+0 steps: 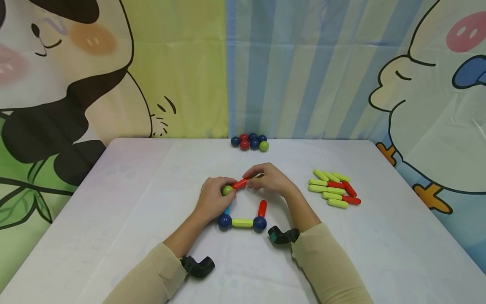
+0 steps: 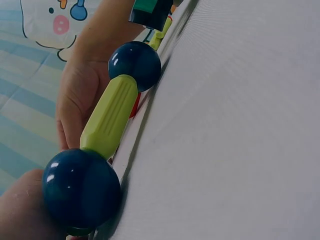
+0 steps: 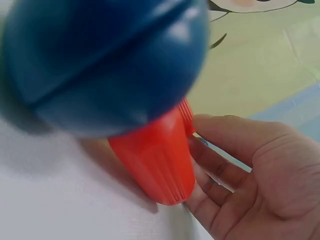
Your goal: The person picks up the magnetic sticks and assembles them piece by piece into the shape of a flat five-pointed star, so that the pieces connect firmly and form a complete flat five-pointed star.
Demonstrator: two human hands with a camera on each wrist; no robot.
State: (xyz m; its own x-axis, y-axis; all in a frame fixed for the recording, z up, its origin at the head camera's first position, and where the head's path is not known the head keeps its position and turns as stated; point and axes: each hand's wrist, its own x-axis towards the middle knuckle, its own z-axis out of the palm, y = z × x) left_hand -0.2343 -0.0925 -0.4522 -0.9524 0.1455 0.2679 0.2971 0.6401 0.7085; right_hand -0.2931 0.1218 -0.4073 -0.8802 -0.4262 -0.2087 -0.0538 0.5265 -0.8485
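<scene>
My left hand (image 1: pixel 212 197) grips a green ball (image 1: pixel 227 190) at the upper left of a small frame of balls and rods. In my right hand (image 1: pixel 270 180), finger and thumb pinch a red rod (image 1: pixel 239 184) whose far end meets that ball. A light blue rod (image 1: pixel 228 210) runs from beneath the left hand to a dark blue ball (image 1: pixel 225 222). From there a yellow-green rod (image 1: pixel 242 223) reaches a second dark blue ball (image 1: pixel 260 224), which carries another red rod (image 1: pixel 262 208). In the right wrist view this red rod (image 3: pixel 157 160) partly hides the pinched one.
Several red and blue balls (image 1: pixel 244 145) and a green ball (image 1: pixel 263 146) are grouped at the table's back edge. On the right lies a pile of yellow-green rods (image 1: pixel 327 189) and red rods (image 1: pixel 349 188). A printed curtain (image 1: pixel 296 67) hangs behind the white table (image 1: pixel 125 198).
</scene>
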